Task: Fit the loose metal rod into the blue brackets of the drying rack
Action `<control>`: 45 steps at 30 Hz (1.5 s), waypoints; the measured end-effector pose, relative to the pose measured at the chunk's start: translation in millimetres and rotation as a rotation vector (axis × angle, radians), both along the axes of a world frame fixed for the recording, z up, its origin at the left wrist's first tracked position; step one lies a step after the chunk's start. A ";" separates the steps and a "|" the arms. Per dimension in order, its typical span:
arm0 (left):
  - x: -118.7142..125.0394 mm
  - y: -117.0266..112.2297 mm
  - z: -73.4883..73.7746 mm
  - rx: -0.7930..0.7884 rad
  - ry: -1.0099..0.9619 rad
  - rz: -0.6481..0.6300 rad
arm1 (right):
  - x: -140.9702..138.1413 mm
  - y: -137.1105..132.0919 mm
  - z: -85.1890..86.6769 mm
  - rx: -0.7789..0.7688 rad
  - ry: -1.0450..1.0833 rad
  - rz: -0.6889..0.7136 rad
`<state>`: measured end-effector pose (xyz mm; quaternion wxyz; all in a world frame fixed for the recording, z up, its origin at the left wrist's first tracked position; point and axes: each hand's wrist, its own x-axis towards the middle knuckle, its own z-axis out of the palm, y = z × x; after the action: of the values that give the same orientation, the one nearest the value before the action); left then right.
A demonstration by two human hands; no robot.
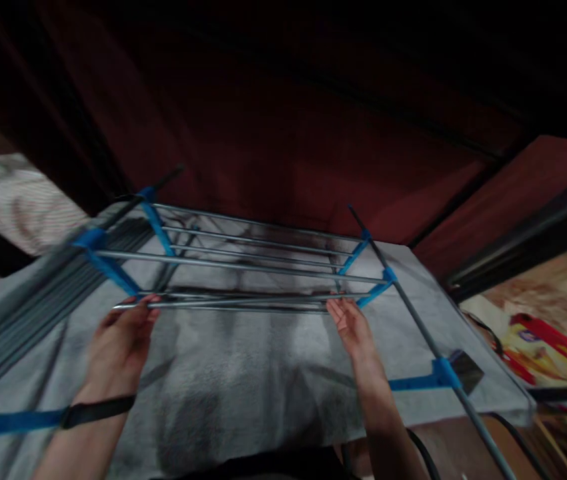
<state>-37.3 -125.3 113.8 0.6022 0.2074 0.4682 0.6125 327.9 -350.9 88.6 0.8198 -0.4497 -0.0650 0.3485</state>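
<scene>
A rack frame of metal tubes [243, 265] and blue plastic brackets [377, 287] stands on the grey-covered table. My left hand [126, 333] is closed on a loose metal tube [228, 304] near its left end, just in front of the frame's left bracket. My right hand [351, 323] has its fingers around the right part of the same tube, beside the right-hand bracket. Other thin tubes lie close behind it, and which ones are seated in the brackets I cannot tell. A dark band [98, 411] circles my left wrist.
A bundle of grey tubes [48, 300] lies at the left. Blue bracket arms [13, 421] jut out near both forearms. A small dark flat piece [465, 371] lies on the grey cloth [233, 373] at right. Dark red panels [273, 153] stand behind, and a red-and-yellow package [538, 343] is beyond the table.
</scene>
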 end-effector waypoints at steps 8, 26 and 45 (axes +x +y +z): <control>6.2 7.6 28.6 -0.016 -0.051 -0.041 | 19.9 1.4 -15.6 -0.118 0.042 0.034; 16.4 19.0 40.1 -0.134 -0.325 -0.058 | 26.4 9.2 -5.7 -0.179 0.027 0.024; 22.0 19.4 33.0 -0.121 -0.333 -0.036 | -113.0 39.9 29.7 -0.224 -0.801 0.348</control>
<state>-15.3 -105.9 146.9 0.6936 0.0748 0.3942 0.5983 214.8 -310.9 118.4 0.6053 -0.6177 -0.4138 0.2844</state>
